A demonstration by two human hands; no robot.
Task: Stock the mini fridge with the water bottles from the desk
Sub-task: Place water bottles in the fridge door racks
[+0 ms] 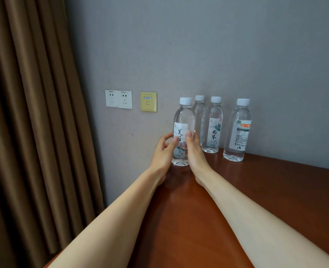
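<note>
Holding step: we have the front bottle [184,117] between both hands. It stands upright at the left end of the row on the worktop [275,190], close to the wall [217,55]. We cannot tell whether its base has left the wood.
Left grip [162,151]: its fingers are curled toward the label, and the thumb tip presses on the label's left half.
Right grip [193,151]: it is wrapped round the bottle's right side, with the thumb on the label front and the fingertips reaching behind.
Arm pose: both forearms stretch forward over the worktop and converge on the bottle, with the wrists low and near the wood.
Doing it well: we judge that one hand could carry this bottle, so we should squeeze at the label band, where the thin plastic looks stiffest. We should lift it straight up before drawing it back, so the right knuckles do not knock the neighbours.
Other bottles [214,124]: three stand upright just to the right. One of them is partly hidden behind the held bottle.
Mini fridge: it is out of view, so we must turn to find it.
</note>
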